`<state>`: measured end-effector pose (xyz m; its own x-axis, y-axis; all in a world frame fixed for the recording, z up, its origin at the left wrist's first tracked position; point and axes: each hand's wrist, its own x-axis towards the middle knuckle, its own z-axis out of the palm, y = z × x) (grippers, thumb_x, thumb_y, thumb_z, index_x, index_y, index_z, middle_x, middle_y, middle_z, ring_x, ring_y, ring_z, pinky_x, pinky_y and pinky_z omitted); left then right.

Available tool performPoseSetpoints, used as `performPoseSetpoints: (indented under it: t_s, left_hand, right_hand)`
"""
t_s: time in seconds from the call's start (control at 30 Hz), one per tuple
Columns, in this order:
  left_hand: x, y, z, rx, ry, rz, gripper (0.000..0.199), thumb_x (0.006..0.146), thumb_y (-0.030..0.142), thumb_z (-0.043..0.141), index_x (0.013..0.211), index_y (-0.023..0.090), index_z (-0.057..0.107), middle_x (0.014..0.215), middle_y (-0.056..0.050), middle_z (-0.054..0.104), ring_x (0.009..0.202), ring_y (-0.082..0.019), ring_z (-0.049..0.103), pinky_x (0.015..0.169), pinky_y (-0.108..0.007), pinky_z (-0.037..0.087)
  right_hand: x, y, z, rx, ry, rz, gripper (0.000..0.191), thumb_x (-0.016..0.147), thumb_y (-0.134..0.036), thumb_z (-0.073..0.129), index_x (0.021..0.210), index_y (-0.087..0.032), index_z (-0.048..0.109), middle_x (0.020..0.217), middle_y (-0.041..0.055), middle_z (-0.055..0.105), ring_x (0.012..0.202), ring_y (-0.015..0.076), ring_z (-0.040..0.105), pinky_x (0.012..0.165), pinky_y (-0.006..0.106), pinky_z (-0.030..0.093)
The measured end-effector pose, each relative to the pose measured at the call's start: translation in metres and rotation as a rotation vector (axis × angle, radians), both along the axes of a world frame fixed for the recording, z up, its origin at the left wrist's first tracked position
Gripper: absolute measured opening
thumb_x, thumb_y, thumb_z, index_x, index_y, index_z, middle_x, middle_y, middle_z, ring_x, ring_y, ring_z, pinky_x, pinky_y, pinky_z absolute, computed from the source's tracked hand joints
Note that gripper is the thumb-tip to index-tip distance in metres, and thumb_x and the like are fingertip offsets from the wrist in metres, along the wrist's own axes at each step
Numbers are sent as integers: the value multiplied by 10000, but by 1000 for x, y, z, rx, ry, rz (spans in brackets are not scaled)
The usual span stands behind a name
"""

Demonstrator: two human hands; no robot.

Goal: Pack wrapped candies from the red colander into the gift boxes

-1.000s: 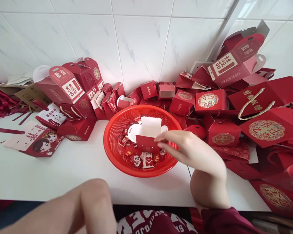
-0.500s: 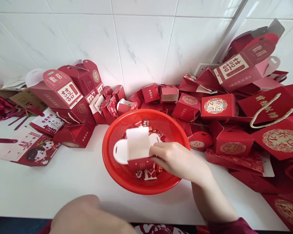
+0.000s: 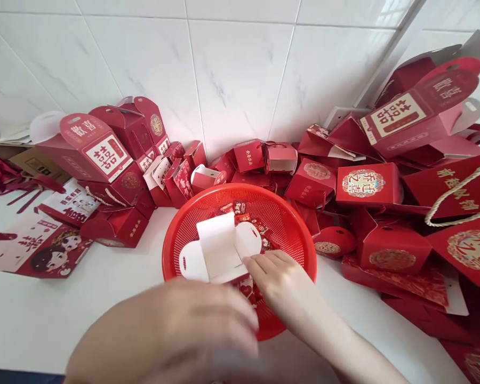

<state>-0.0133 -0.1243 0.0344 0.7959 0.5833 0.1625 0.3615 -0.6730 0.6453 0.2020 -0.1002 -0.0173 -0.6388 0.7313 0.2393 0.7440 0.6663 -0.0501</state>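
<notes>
A small gift box [image 3: 223,250], red outside and white inside, is tilted open over a red plastic basket [image 3: 170,234]. Its side flaps with handle slots are spread out. My right hand [image 3: 278,277] pinches the box at its right edge, fingers closed. In front of the box, my left hand [image 3: 208,320] is smeared by motion and covers part of the box's front and the basket's near left side; its fingers cannot be read. Red wrapped sweets [image 3: 260,234] lie in the basket behind and beside the box.
Red gift boxes are piled at the left [image 3: 108,157] and right [image 3: 368,181] along the white tiled wall [image 3: 240,69]. Smaller boxes [image 3: 248,156] stand behind the basket. A printed bag [image 3: 48,250] lies on the white table [image 3: 32,314] at the left.
My left hand has come up from the lower edge to the front of the box. The box has shifted slightly left and tipped, showing more of its white inside. My right hand stays at its edge.
</notes>
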Motion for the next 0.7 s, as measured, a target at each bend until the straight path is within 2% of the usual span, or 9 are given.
performPoseSetpoints:
  t_s: [0.07, 0.1, 0.13, 0.23, 0.33, 0.4, 0.5, 0.6, 0.7]
  left_hand:
    - [0, 30, 8, 22, 154, 232, 337, 1002, 281, 386, 1207, 353, 644, 1269, 12, 668, 1169, -174, 628, 1024, -302, 498]
    - [0, 45, 7, 48, 221, 312, 329, 998, 345, 426, 1270, 328, 610, 1366, -12, 611, 1262, -207, 572, 1083, -349, 460]
    - [0, 57, 2, 55, 284, 366, 445, 947, 447, 526, 1364, 294, 543, 1463, -51, 531, 1356, -260, 488, 1133, -410, 415]
    - [-1, 80, -22, -31, 458, 388, 800, 812, 536, 669, 1505, 249, 389, 1632, -133, 258, 1499, -374, 236, 1182, -573, 293]
    - [0, 85, -37, -102, 548, 398, 941, 751, 515, 711, 1557, 269, 292, 1664, -147, 113, 1522, -405, 115, 1168, -660, 218]
    - [1, 85, -40, -128, 571, 413, 883, 829, 589, 590, 1578, 278, 241, 1657, -131, 163, 1527, -385, 107, 1171, -685, 148]
    - [3, 86, -39, -140, 575, 444, 816, 912, 679, 388, 1584, 239, 243, 1642, -115, 227, 1531, -348, 130, 1197, -645, 118]
    - [4, 85, -34, -64, 517, 460, 858, 897, 726, 391, 1560, 187, 317, 1636, -118, 251, 1522, -338, 179, 1211, -560, 188]
    - [9, 79, -25, -4, 430, 416, 683, 949, 667, 348, 1428, 216, 533, 1508, -99, 491, 1397, -322, 426, 1127, -489, 352]
  right_hand:
    - [6, -3, 7, -99, 25, 38, 73, 872, -72, 635, 876, -143, 651, 798, 51, 668, 675, 221, 622, 635, 348, 469]
    - [10, -3, 13, -155, 64, 56, 40, 915, -135, 618, 907, -150, 654, 828, 52, 680, 694, 213, 634, 645, 337, 477]
    - [15, -2, 20, -195, 118, 60, 92, 962, -203, 580, 937, -158, 656, 859, 54, 691, 718, 202, 645, 656, 323, 483]
    - [29, 16, 39, -192, 256, -75, 270, 1045, -310, 427, 988, -184, 658, 915, 60, 709, 791, 180, 664, 693, 286, 478]
    - [37, 57, 45, -153, 188, -299, 263, 1042, -301, 417, 996, -198, 654, 954, 63, 718, 821, 196, 671, 701, 292, 464]
    - [35, 90, 37, -232, 22, -318, 254, 1033, -266, 411, 1033, -183, 651, 1032, 95, 719, 881, 237, 680, 722, 319, 464]
    - [24, 129, 17, -422, -153, -211, 201, 969, -153, 487, 1008, -152, 684, 1043, 143, 727, 959, 271, 686, 761, 324, 470]
    - [13, 148, -5, -520, -188, -140, 174, 899, -144, 606, 1042, -174, 702, 1038, 128, 738, 964, 270, 692, 777, 311, 477]
    - [7, 152, -21, -579, -178, -83, 279, 890, -193, 647, 1167, -216, 670, 1111, 106, 728, 980, 255, 687, 790, 302, 480]
